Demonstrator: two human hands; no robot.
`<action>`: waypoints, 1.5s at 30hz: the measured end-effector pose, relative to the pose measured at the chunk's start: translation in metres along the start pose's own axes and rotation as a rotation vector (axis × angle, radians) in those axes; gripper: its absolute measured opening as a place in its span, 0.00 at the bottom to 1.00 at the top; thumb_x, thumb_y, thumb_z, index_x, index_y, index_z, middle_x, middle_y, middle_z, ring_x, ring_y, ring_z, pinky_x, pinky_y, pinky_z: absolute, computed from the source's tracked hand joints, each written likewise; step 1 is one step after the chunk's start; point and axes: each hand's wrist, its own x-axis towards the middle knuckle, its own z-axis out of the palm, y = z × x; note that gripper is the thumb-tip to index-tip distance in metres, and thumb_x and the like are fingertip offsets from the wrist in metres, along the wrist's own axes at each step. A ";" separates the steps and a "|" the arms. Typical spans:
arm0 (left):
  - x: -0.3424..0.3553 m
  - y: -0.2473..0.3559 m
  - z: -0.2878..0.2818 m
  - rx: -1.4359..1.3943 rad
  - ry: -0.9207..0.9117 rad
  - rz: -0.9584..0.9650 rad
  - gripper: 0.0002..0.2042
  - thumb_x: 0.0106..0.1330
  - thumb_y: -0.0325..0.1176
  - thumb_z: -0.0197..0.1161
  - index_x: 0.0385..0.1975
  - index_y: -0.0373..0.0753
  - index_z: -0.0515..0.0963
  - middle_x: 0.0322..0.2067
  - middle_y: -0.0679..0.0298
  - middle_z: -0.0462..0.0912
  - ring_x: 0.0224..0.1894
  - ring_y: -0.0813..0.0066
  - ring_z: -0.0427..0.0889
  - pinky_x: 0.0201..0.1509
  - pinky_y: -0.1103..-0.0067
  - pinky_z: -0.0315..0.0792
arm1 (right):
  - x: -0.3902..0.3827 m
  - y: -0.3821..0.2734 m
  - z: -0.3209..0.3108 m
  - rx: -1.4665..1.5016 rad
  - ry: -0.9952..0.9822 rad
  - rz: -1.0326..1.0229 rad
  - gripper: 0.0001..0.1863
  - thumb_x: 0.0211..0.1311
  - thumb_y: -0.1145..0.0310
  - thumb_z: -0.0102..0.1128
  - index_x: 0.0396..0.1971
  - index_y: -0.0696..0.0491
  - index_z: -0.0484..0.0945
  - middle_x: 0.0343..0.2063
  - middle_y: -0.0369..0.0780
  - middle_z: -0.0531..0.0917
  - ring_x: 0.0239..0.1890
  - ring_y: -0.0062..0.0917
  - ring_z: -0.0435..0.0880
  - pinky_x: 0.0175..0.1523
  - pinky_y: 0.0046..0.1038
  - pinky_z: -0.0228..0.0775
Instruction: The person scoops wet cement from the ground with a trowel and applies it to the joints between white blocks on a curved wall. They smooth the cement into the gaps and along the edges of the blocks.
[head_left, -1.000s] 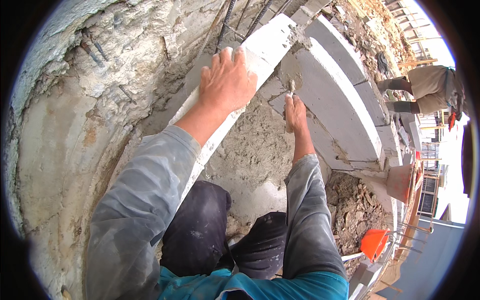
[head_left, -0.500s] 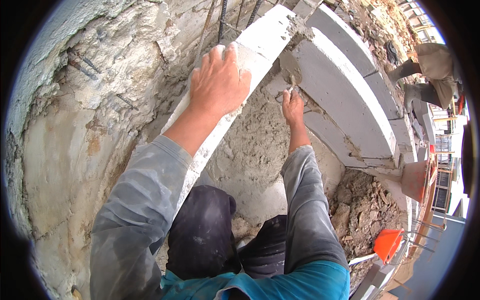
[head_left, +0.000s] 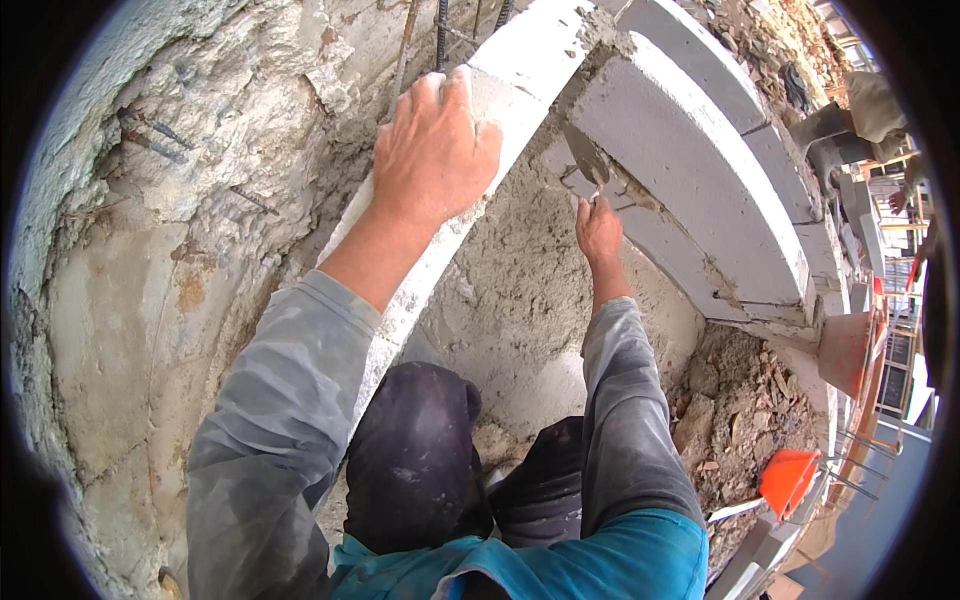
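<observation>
A wall [head_left: 130, 320] fills the left of the frame. Right of it, the left hand [head_left: 437, 150] lies on a block row [head_left: 535, 50] slanting down from top centre. Nearer the middle, a trowel [head_left: 586, 153] sits in the right hand [head_left: 600, 240], beside stacked blocks [head_left: 700, 170] at upper right. Toward lower right, rubble [head_left: 742, 405] lies left of a bucket [head_left: 846, 352].

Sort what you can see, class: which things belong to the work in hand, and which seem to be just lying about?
In the work:
- left hand, on the white blocks
- right hand, holding the trowel
- pale curved block beside the trowel

Apparently lying about:
- orange container
- reddish bucket
- rubble
</observation>
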 end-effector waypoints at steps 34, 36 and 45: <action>-0.001 -0.005 0.005 0.020 0.068 0.002 0.32 0.67 0.48 0.49 0.69 0.38 0.63 0.65 0.51 0.68 0.67 0.54 0.69 0.68 0.60 0.64 | -0.067 0.096 0.037 0.667 -0.431 0.669 0.17 0.69 0.59 0.53 0.34 0.60 0.77 0.22 0.42 0.78 0.20 0.32 0.79 0.25 0.35 0.76; -0.001 -0.006 0.005 0.020 0.078 -0.010 0.32 0.67 0.49 0.49 0.70 0.41 0.63 0.66 0.53 0.67 0.68 0.54 0.68 0.69 0.61 0.63 | -0.081 0.102 0.019 0.771 -0.415 0.787 0.16 0.70 0.61 0.51 0.34 0.60 0.77 0.22 0.42 0.78 0.19 0.31 0.78 0.23 0.34 0.75; 0.002 -0.007 0.009 0.023 0.099 0.059 0.33 0.66 0.47 0.49 0.69 0.36 0.63 0.64 0.49 0.68 0.66 0.52 0.69 0.67 0.57 0.66 | -0.135 0.106 0.029 1.260 0.173 1.174 0.18 0.75 0.57 0.42 0.35 0.57 0.72 0.23 0.40 0.76 0.21 0.31 0.78 0.24 0.34 0.72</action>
